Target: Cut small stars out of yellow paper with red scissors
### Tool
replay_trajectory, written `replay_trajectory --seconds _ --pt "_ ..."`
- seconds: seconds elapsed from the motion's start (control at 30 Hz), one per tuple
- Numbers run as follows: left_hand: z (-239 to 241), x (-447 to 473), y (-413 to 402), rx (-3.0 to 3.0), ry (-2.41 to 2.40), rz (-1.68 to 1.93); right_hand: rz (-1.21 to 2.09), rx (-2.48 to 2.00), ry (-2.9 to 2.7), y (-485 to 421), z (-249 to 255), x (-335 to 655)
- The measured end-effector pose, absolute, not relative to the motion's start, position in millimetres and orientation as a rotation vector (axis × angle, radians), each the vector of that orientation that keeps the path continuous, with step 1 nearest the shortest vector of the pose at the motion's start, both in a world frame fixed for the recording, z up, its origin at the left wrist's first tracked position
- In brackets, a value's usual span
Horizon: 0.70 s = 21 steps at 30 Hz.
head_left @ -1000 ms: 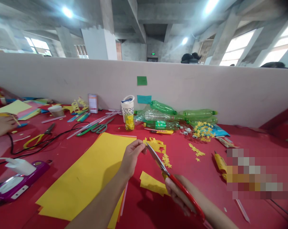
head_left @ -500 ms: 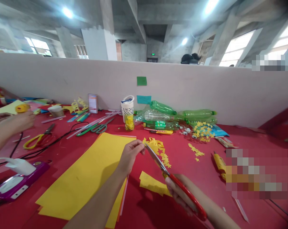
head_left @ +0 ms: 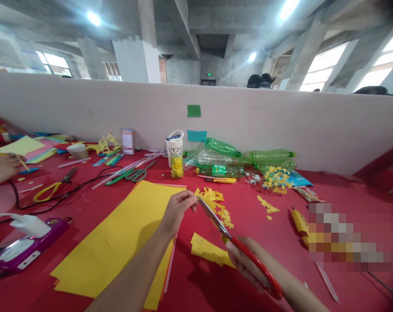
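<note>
The wearer's 2 forearms (head_left: pixel 131 268) are bare wherever they show. The left one, the longer visible stretch, has a smooth outline and tapers to a slim wrist (head_left: pixel 167 227). The left hand (head_left: pixel 177 210) is bare, with slender fingers (head_left: pixel 184 196); the right hand (head_left: pixel 243 262), partly hidden, is bare too.

The right hand (head_left: pixel 243 266) grips red-handled scissors (head_left: pixel 221 225), their tips at the pinched left hand (head_left: pixel 178 208). Yellow paper sheets (head_left: pixel 118 225) lie beneath the left forearm (head_left: pixel 128 268). Toward the far edge of the red table (head_left: pixel 333 186), green plastic bottles (head_left: pixel 222 147) lie near an upright white tumbler (head_left: pixel 175 149).
</note>
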<state>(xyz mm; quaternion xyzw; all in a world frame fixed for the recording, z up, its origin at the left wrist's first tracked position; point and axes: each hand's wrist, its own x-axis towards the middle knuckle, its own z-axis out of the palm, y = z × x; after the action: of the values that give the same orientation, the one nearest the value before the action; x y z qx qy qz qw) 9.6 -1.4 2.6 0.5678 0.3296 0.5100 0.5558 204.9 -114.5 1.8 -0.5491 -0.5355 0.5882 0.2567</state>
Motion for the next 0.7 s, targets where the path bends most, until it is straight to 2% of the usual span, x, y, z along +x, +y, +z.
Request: replay_trajectory --seconds 0.7 --pt "2.8 9.7 -2.5 1.444 0.785 1.243 1.556 -1.49 -1.455 -111.4 -4.0 206.1"
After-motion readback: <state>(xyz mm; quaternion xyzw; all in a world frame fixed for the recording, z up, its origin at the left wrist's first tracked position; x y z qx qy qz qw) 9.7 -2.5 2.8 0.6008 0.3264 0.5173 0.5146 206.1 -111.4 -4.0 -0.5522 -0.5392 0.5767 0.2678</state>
